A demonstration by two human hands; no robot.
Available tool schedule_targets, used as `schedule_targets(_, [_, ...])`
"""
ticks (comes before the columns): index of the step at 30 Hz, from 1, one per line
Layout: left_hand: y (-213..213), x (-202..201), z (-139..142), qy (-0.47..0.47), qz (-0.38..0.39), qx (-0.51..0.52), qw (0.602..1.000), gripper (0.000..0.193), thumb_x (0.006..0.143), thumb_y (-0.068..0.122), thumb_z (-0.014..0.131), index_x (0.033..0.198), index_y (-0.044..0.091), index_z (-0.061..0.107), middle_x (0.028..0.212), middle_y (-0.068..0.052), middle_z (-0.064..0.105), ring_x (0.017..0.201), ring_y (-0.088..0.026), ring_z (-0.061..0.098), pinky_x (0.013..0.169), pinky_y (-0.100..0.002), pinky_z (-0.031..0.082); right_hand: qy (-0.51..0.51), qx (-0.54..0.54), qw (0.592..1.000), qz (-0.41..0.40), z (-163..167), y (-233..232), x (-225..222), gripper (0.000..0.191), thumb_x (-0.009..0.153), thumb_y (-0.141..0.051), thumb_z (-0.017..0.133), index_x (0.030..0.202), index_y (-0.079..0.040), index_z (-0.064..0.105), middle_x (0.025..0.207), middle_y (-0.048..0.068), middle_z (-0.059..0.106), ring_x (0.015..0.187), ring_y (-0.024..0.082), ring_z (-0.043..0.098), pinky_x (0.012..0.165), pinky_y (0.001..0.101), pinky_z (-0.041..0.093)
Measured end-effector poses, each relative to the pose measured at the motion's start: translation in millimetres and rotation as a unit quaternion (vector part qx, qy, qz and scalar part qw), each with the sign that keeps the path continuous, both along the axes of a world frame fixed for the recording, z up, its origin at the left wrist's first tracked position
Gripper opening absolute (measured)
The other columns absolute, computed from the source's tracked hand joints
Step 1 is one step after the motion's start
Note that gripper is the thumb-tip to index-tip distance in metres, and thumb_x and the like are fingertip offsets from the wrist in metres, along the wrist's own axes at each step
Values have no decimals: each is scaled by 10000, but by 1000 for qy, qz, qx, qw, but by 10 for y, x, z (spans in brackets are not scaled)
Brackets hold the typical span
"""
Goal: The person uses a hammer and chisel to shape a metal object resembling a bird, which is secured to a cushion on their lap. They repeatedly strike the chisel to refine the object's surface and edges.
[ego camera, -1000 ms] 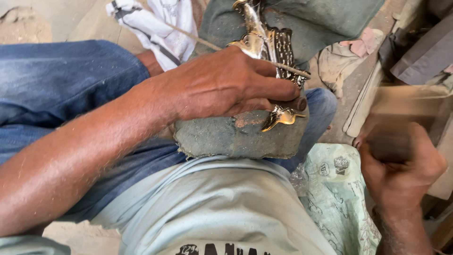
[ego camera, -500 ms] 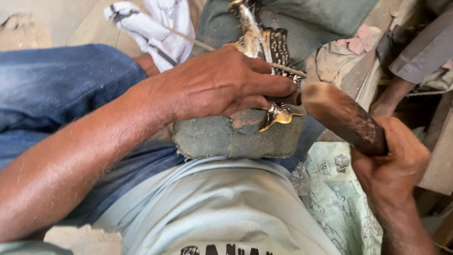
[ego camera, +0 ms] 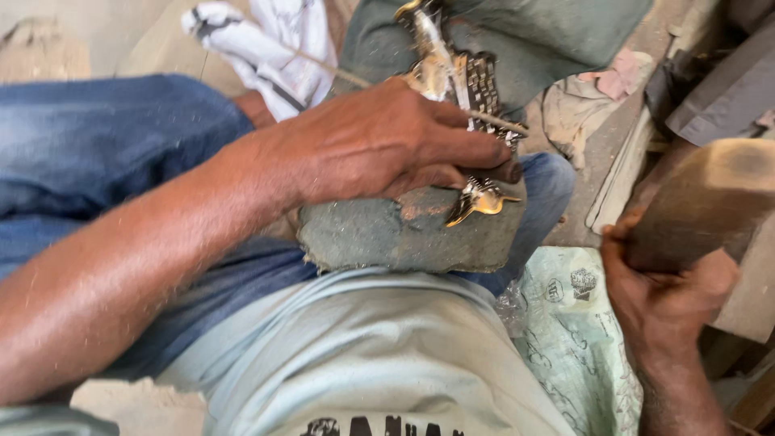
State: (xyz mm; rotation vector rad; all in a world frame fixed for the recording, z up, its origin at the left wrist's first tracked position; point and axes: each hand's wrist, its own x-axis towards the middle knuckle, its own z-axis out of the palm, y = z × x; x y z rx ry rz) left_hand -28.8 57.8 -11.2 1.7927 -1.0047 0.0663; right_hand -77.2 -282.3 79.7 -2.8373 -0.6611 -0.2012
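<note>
Item: brass casting (ego camera: 452, 89), ornate, pierced, bright yellow metal; long axis runs away from the body, near tip (ego camera: 478, 202) lying on a grey-green pad (ego camera: 387, 238) across the lap. Left hand (ego camera: 379, 145): closed over the casting's middle, fingers curled and pressing it onto the pad, with a thin rod (ego camera: 496, 121) under the fingertips. Right hand (ego camera: 666, 299): fully wrapped round a wooden mallet (ego camera: 702, 202), raised, well apart to the right of the casting; the left hand is much nearer. Mallet blunt, brown, worn, slightly blurred. Surroundings: blue jeans (ego camera: 97, 153), white cloth (ego camera: 266, 48), printed sack (ego camera: 573, 339).
</note>
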Motion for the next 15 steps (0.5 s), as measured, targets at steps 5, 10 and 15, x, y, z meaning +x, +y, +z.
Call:
schedule_targets(5, [27,-13,-22,-22,2,-5,1000,403,968,266,695,1340,146,598,1201,-107,728,970,-369,728,797,-477,588,18,92,995,-23,15,49,-8,169,967,10,790,1041,19,639,948,105,656,869,193,680,786,319,575])
schedule_targets(10, [17,-12,-14,-13,4,2,1000,399,956,254,698,1325,131,610,1174,-97,728,950,-369,728,785,-487,583,-13,-89,996,-8,41,31,32,155,914,53,823,955,56,674,823,145,654,754,240,668,687,382,546])
schedule_targets(15, [33,-20,-16,-12,3,-21,1000,394,978,248,691,1345,134,603,1223,-97,723,991,-351,735,807,-460,601,-54,-145,987,31,43,1,33,194,880,104,808,1013,80,668,891,176,660,792,276,687,687,389,537])
